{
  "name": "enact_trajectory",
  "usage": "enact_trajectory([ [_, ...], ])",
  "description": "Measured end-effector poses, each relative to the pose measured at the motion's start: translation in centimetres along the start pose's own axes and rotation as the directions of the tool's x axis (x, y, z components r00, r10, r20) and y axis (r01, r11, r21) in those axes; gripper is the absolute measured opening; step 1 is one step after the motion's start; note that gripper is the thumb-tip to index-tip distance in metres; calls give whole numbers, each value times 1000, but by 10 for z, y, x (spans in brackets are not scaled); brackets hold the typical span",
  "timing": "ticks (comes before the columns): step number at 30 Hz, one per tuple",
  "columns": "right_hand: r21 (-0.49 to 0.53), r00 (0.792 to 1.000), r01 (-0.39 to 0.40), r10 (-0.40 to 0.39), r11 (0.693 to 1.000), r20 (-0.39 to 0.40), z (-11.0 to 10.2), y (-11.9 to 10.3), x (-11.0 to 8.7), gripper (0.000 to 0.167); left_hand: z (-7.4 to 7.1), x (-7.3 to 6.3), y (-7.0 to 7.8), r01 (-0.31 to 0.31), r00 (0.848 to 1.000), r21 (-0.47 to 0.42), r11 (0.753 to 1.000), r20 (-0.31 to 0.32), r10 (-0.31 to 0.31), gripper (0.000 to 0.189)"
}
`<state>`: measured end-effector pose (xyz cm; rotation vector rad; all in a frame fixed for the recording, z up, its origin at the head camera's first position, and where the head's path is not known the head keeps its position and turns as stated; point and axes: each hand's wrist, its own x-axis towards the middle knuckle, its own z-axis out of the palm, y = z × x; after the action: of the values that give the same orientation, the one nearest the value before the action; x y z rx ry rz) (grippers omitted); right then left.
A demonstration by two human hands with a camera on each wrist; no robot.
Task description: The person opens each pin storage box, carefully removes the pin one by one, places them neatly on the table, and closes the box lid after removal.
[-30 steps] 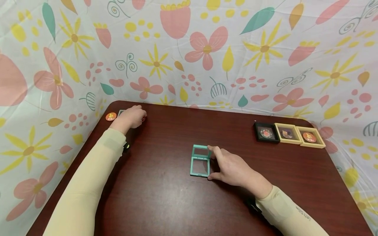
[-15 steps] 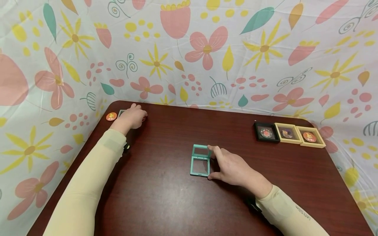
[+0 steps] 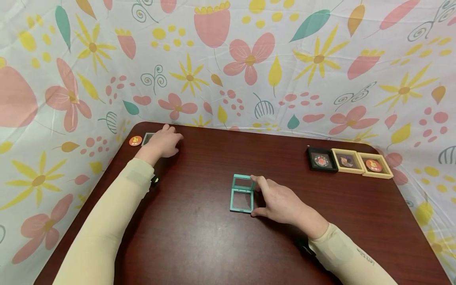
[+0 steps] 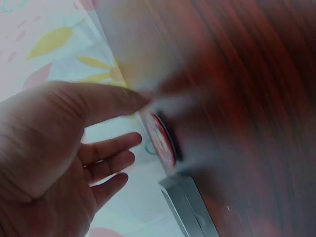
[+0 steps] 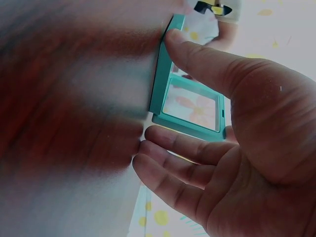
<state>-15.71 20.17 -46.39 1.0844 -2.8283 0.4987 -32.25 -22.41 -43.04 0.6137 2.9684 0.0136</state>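
My left hand (image 3: 162,143) hovers at the table's far left corner, fingers loosely spread and nothing between them. In the left wrist view, a round red-edged badge (image 4: 162,140) lies on the table just below the thumb tip. Beside it is a grey square case (image 4: 190,205), partly covered by the hand in the head view. My right hand (image 3: 279,202) holds a small teal hinged case (image 3: 242,190) with its lid standing up. Its thumb (image 5: 180,42) presses on the base's edge and its index finger is at the lid's edge, mostly hidden in the right wrist view.
An orange round badge (image 3: 135,141) lies left of the grey case. At the back right, a black frame (image 3: 322,170) and two cream frames (image 3: 348,171) stand in a row, each with a round badge inside. A flowered cloth (image 3: 213,91) walls the dark table's (image 3: 199,237) back and side.
My left hand has moved slightly right with its fingers loosened, showing more of the grey case. The red badge at its fingertips is now hidden in the head view. My right hand stays put.
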Motion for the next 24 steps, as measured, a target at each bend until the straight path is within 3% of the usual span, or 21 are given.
enact_trajectory([
  [6,-1,1000,-2,2,1000,-1,0,0,0,107,0,-1,26,-89,996,-114,990,-24,86,51],
  [11,1,1000,-4,4,1000,5,0,0,0,106,-1,-7,55,-178,984,-163,971,-53,171,50],
  [17,7,1000,-10,10,1000,15,0,-1,0,106,6,-11,90,-240,969,-216,946,-119,218,43],
  [20,10,1000,-7,6,1000,14,0,0,0,106,7,-16,108,-257,965,-307,916,-141,223,41],
  [24,16,1000,-10,9,1000,17,0,0,1,107,6,-22,131,-257,966,-454,853,-143,215,43],
])
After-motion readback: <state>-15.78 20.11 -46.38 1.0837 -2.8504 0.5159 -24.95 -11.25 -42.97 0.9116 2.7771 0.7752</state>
